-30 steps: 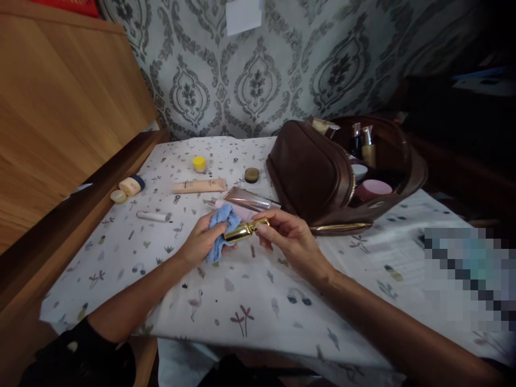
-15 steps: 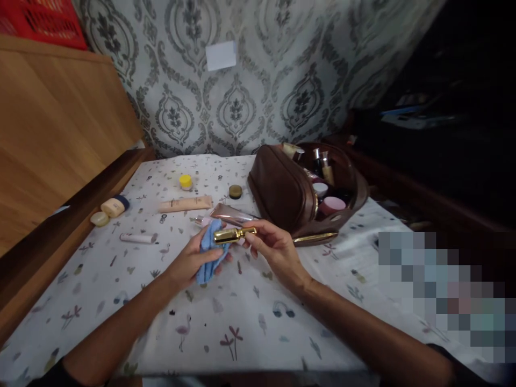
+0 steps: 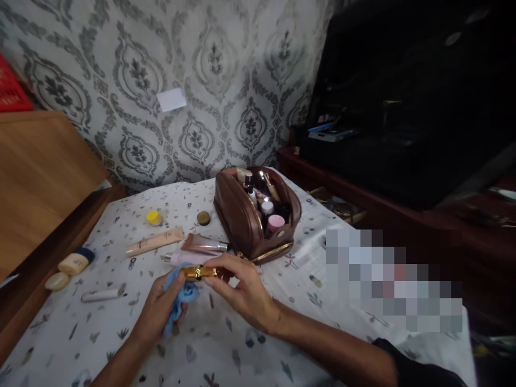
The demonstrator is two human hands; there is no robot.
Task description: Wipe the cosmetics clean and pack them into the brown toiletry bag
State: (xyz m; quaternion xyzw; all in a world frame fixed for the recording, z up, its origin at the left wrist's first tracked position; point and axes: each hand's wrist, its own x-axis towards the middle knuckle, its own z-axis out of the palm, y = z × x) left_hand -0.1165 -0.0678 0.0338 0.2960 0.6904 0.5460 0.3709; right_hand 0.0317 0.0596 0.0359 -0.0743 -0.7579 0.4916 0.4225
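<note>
My left hand point(image 3: 159, 301) is closed around a crumpled blue cloth point(image 3: 187, 293), and its thumb presses the left end of a shiny gold lipstick tube point(image 3: 197, 272) against it. My right hand point(image 3: 245, 290) pinches the tube's other end between thumb and fingertips. The tube lies level above the table, narrower at its middle. Just behind the hands are a brown-pink squeeze tube point(image 3: 203, 243) with a silver cap and a pale pink tube point(image 3: 177, 258), partly hidden. A brown cosmetics bag point(image 3: 237, 215) stands unzipped beyond my right hand, with several bottles and jars inside.
On the patterned tablecloth point(image 3: 226, 349) lie a peach tube point(image 3: 155, 242), a yellow-lidded jar point(image 3: 153, 217), a small dark-lidded pot point(image 3: 203, 217), a white tube point(image 3: 102, 293) and a navy-lidded jar point(image 3: 74, 261). A wooden panel point(image 3: 44, 177) borders the left; a dark screen point(image 3: 403, 107) stands right.
The view has swung to the right, so everything sits further left. The gold tube's left end, bare before, is now held under my left thumb in the cloth.
</note>
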